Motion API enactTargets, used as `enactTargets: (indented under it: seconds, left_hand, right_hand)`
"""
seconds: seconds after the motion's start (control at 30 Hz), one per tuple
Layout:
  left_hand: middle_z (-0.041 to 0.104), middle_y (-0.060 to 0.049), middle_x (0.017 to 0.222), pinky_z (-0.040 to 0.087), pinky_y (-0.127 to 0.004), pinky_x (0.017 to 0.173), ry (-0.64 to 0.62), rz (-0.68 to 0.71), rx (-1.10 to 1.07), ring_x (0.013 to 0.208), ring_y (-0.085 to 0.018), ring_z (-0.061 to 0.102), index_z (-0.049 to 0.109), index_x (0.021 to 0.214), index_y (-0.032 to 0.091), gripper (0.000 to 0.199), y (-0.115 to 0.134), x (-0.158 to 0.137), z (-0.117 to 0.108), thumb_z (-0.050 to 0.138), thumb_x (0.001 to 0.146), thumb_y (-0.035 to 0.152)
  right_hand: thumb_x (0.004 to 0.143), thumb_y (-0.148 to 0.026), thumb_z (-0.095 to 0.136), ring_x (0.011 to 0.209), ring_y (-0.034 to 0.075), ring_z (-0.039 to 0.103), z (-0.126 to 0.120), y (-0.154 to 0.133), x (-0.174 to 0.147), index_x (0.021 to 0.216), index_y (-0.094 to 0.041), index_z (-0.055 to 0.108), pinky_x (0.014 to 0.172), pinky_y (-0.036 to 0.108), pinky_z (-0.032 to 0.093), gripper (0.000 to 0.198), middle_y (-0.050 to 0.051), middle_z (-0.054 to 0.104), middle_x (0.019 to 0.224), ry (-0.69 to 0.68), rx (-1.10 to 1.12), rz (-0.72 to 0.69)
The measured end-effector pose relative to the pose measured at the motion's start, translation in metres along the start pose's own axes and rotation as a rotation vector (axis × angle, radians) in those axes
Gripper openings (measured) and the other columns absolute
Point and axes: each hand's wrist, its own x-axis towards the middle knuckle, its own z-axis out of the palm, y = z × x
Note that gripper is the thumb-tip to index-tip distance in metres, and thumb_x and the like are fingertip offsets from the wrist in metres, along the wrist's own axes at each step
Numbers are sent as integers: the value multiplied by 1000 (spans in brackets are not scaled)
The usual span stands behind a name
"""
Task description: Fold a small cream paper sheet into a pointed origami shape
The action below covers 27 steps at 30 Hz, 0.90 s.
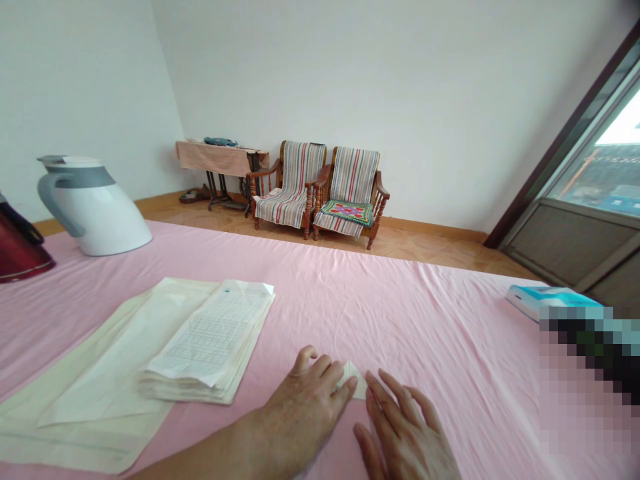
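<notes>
A small piece of folded pale paper [360, 388] lies on the pink cloth between my two hands. My left hand [311, 408] presses it down from the left, thumb and curled fingers on the paper and covering much of it. From the right, my right hand [406, 427] reaches in with its fingers stretched out flat. Those fingertips are at the paper's right edge; the thumb stands apart on the cloth.
A stack of grid-lined paper [213, 337] rests on larger pale sheets [120, 360] to the left. Behind are a white jug [113, 217] and a red kettle-like vessel [20, 247]. A blue-and-white packet [555, 300] sits far right. Two armchairs [345, 193] stand beyond the table.
</notes>
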Motion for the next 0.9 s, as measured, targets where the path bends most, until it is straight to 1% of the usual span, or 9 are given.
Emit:
enactTargets:
  seconds: [0.13,0.27,0.37,0.43,0.5,0.6,0.73,0.83,0.9]
  left_hand:
    - [59,-9,111,31,-45,94,-6,0,3,98,-23,52,49,126,18,27,-2,-1,1,46,99,23]
    - [59,-9,113,30,-47,94,-25,1,-11,100,-24,51,48,128,18,28,-1,-2,0,46,99,23]
    - [59,-9,115,30,-48,94,-43,-2,-18,101,-25,51,47,127,18,28,0,-1,-4,45,100,20]
    - [59,-8,114,30,-48,94,-53,-15,-27,100,-25,51,47,126,18,27,1,-1,-8,44,100,18]
    - [59,-7,114,30,-48,94,-62,-22,-38,100,-25,51,47,126,18,27,2,0,-11,44,99,17]
    - [59,-8,114,31,-49,93,-68,-10,-43,101,-26,51,46,127,18,31,2,0,-10,48,97,19]
    - [61,-7,112,30,-47,93,-31,-7,-15,99,-25,51,48,126,17,29,0,-1,-3,49,97,18]
    - [60,-9,116,30,-46,93,-6,32,32,99,-25,52,50,125,15,28,-1,-1,0,49,97,20]
    - [60,-10,118,29,-46,93,-9,58,61,98,-25,52,51,125,14,30,-2,-2,1,51,96,22]
  right_hand:
    - [98,-28,37,97,23,67,-2,3,-6,99,-13,73,82,36,42,38,8,74,104,-13,-42,0]
    - [95,-27,42,88,23,70,-4,8,-10,93,-13,73,74,36,46,33,9,75,97,-11,-53,-24]
    - [94,-24,42,86,24,71,-6,9,-8,87,-15,71,72,36,49,31,12,74,99,22,-40,38]
    - [93,-22,41,90,25,70,-8,8,-3,92,-14,69,74,36,51,28,14,73,103,79,-2,67]
    - [91,-23,44,94,26,70,-9,6,1,101,-12,66,74,36,53,26,16,72,107,132,22,61]
    - [88,-24,48,95,27,70,-10,2,7,108,-10,63,73,37,54,29,17,71,109,152,26,35]
    - [88,-25,48,95,25,70,-5,-3,7,111,-9,63,74,34,57,32,14,71,110,106,70,-23]
    - [89,-29,48,102,24,68,1,-5,4,117,-7,62,78,32,57,38,13,68,118,21,121,-40]
    - [89,-31,50,106,24,67,4,-5,2,120,-7,61,82,31,57,41,13,66,122,-12,144,-54]
